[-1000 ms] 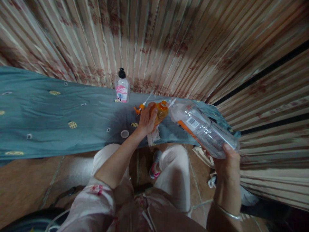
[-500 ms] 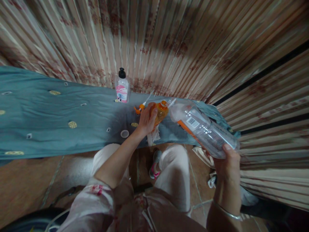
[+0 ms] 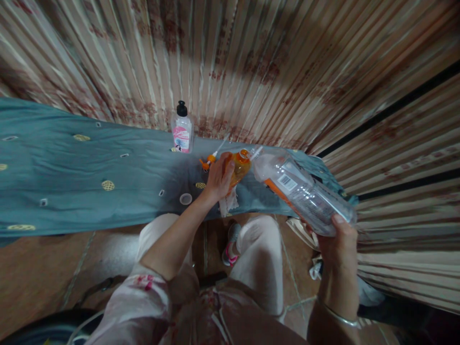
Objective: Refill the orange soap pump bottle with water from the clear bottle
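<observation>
My left hand [image 3: 218, 179] is wrapped round a small orange bottle [image 3: 240, 166] that stands on the blue-grey cloth [image 3: 89, 182]. My right hand [image 3: 338, 239] grips the base of a large clear plastic bottle [image 3: 302, 189] with an orange label. That bottle is tilted, its mouth down against the orange bottle's open top. An orange pump nozzle [image 3: 208, 160] with a white tube lies just left of my left hand. A small round white cap [image 3: 185, 199] lies on the cloth near my left wrist.
A clear bottle with a black cap and pink label [image 3: 181, 129] stands at the back of the cloth. Striped curtains [image 3: 251, 62] hang behind and to the right. A crumpled tissue [image 3: 228, 201] lies under my left hand. My knees and tiled floor are below.
</observation>
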`<state>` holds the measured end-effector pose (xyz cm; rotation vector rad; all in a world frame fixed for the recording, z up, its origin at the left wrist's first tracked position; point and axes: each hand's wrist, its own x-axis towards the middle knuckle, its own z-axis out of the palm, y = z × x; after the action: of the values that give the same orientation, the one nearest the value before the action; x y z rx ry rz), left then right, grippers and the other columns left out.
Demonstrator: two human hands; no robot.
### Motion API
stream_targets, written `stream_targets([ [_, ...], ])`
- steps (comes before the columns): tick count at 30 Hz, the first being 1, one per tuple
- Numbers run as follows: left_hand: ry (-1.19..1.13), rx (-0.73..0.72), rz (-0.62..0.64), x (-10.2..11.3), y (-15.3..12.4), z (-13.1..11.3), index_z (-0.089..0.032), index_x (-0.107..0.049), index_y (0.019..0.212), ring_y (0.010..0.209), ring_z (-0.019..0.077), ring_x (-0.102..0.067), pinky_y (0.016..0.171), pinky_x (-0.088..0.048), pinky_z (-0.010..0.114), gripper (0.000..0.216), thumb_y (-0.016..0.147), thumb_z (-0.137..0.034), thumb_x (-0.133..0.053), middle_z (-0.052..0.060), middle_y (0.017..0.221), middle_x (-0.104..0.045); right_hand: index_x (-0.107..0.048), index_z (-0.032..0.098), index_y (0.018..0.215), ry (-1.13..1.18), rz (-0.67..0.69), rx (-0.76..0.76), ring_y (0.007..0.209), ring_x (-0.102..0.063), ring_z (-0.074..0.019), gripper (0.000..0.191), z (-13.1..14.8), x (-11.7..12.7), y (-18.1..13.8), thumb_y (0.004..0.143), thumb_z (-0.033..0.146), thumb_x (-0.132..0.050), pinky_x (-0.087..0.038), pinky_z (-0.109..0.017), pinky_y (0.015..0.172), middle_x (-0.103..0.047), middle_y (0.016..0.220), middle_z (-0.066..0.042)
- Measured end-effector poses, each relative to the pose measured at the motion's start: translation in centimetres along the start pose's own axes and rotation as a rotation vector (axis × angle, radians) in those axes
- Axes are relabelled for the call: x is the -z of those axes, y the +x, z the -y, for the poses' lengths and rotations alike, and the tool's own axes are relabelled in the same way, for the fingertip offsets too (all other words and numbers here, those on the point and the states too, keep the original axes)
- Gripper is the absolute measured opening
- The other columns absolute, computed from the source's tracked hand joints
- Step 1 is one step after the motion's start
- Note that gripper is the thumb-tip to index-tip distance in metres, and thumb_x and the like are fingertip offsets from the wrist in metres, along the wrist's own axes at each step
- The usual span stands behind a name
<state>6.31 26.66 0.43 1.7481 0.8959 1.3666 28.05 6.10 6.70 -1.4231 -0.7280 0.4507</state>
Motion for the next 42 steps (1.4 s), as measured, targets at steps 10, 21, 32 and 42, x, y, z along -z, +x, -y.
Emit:
stream_targets([
  [10, 0.036, -0.002, 0.003, -0.08, 0.03, 0.08, -0.023, -0.061, 0.103, 0.096, 0.0268, -0.068, 0.094, -0.052, 0.043, 0.044, 0.100, -0.058, -0.034, 0.010, 0.099, -0.070, -0.068, 0.020, 0.106, 0.004, 0.001, 0.009, 0.070, -0.066, -0.0230, 0.047, 0.00, -0.21, -0.06, 0.071, 0.051, -0.074, -0.058, -0.038, 0.057, -0.065, 0.080, -0.002],
  [21, 0.015, -0.014, -0.006, 0.00, 0.10, 0.02, -0.023, -0.061, 0.101, 0.097, 0.0263, -0.068, 0.093, -0.052, 0.043, 0.042, 0.100, -0.057, -0.036, 0.010, 0.098, -0.069, -0.069, 0.020, 0.117, -0.006, 0.012, -0.010, 0.061, -0.062, -0.0198, 0.054, 0.05, -0.26, -0.22, 0.071, 0.050, -0.072, -0.058, -0.038, 0.058, -0.063, 0.079, 0.000],
  [32, 0.011, -0.024, -0.001, -0.02, 0.08, 0.11, -0.023, -0.061, 0.102, 0.095, 0.0263, -0.069, 0.093, -0.053, 0.044, 0.040, 0.102, -0.055, -0.036, 0.010, 0.098, -0.070, -0.071, 0.020, 0.114, 0.014, -0.014, -0.070, 0.064, -0.065, -0.0218, 0.056, 0.00, -0.59, -0.40, 0.068, 0.052, -0.074, -0.059, -0.039, 0.058, -0.065, 0.079, 0.000],
  [42, -0.020, -0.006, 0.001, 0.05, 0.12, -0.27, -0.027, -0.060, 0.099, 0.096, 0.0266, -0.067, 0.095, -0.052, 0.042, 0.033, 0.099, -0.052, -0.039, 0.009, 0.098, -0.070, -0.071, 0.022, 0.115, 0.004, 0.022, -0.054, 0.069, -0.068, -0.0246, 0.051, -0.24, -0.43, -0.53, 0.073, 0.052, -0.070, -0.058, -0.040, 0.060, -0.065, 0.077, 0.000],
])
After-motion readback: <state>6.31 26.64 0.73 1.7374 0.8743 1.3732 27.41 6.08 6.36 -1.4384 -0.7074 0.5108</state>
